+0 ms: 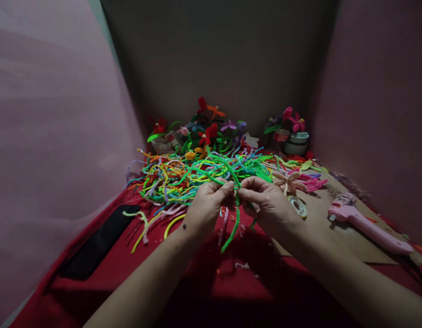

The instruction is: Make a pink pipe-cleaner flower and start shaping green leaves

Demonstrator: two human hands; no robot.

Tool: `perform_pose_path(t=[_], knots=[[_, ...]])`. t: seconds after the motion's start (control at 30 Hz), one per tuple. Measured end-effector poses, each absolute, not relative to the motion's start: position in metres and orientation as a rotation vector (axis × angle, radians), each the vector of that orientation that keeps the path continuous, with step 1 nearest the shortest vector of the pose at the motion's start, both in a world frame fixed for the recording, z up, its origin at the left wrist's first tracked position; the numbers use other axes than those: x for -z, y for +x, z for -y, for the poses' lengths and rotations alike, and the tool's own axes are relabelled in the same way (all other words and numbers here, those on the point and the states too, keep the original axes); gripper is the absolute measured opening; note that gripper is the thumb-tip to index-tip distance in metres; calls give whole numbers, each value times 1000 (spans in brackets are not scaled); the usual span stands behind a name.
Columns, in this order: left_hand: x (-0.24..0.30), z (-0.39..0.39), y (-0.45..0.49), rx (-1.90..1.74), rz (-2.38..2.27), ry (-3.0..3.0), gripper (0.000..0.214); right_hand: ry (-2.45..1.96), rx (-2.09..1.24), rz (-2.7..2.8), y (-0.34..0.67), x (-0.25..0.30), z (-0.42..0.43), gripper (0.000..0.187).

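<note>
My left hand [207, 205] and my right hand [265, 200] meet at the middle, both pinched on a green pipe cleaner [231, 232]. Its lower end hangs down between my wrists over the red cloth [105, 282]; its upper part runs up-left into a big tangled pile of coloured pipe cleaners [197, 175] just beyond my fingers. The fingertips of both hands nearly touch around the green stem.
Finished pipe-cleaner flowers [206, 130] stand at the back, more flowers [293, 120] beside a small jar [296, 143]. A pink glue gun [364, 225] lies on brown cardboard at right, a tape roll [297, 205] near my right hand. A black flat object [98, 243] lies left. Pink walls close in on both sides.
</note>
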State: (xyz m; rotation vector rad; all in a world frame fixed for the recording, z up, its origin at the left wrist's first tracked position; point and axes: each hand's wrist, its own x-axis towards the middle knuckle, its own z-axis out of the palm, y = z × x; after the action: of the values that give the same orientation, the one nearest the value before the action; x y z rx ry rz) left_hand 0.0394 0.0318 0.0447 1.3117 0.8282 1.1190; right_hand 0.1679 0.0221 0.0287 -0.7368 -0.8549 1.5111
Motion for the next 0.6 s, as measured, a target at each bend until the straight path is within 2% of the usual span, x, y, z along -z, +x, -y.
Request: perform_pose_path(t=[0.27, 0.4, 0.6], knots=[[-48, -27, 41, -1051, -888, 1281, 18, -789, -1530, 808, 165, -27, -24, 25], [-42, -29, 41, -1051, -753, 1203, 16, -782, -1493, 824, 165, -25, -24, 26], [-37, -28, 38, -1032, -685, 1180, 9, -677, -1632, 817, 170, -26, -24, 10]])
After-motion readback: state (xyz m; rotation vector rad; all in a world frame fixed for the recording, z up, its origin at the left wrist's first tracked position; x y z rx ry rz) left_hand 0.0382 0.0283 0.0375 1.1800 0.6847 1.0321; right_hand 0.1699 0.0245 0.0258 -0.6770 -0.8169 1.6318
